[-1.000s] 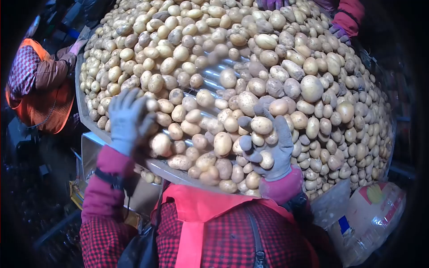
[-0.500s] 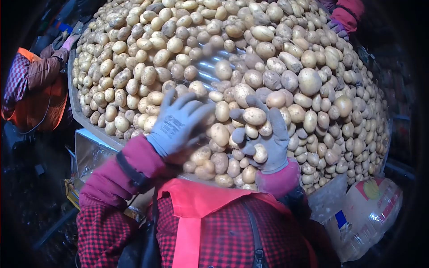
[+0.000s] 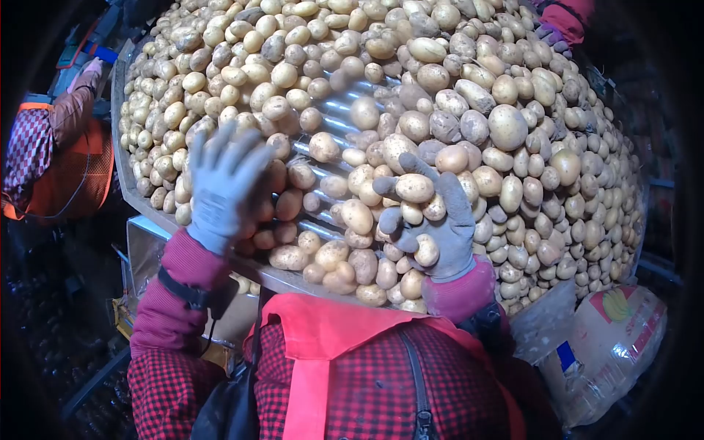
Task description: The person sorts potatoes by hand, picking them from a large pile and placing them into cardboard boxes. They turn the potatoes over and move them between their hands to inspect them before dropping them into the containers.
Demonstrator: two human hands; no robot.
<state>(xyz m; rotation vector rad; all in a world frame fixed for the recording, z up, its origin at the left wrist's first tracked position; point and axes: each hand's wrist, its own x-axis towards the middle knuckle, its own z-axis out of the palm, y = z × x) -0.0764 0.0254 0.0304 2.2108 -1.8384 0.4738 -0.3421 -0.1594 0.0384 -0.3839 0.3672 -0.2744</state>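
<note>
A large heap of potatoes point(image 3: 506, 128) covers the table. My left hand point(image 3: 224, 183), in a grey glove and blurred, is over potatoes at the table's near left, its fingers spread. Palm up on the heap, my right hand point(image 3: 444, 227), also gloved, has its fingers curled around several small potatoes point(image 3: 414, 188). Metal rollers point(image 3: 337, 121) show between the potatoes in the middle, between my two hands.
The table's metal rim point(image 3: 282, 282) runs in front of my body. A co-worker's orange garment point(image 3: 81, 172) and sleeve are at the left; another person's gloved hand point(image 3: 554, 37) is at the top right. A plastic-wrapped box point(image 3: 609, 345) stands at the lower right.
My left hand has moved left, away from the middle, uncovering more rollers and potatoes. My right hand has barely moved and still holds the potatoes. The co-worker's arm at the left has shifted.
</note>
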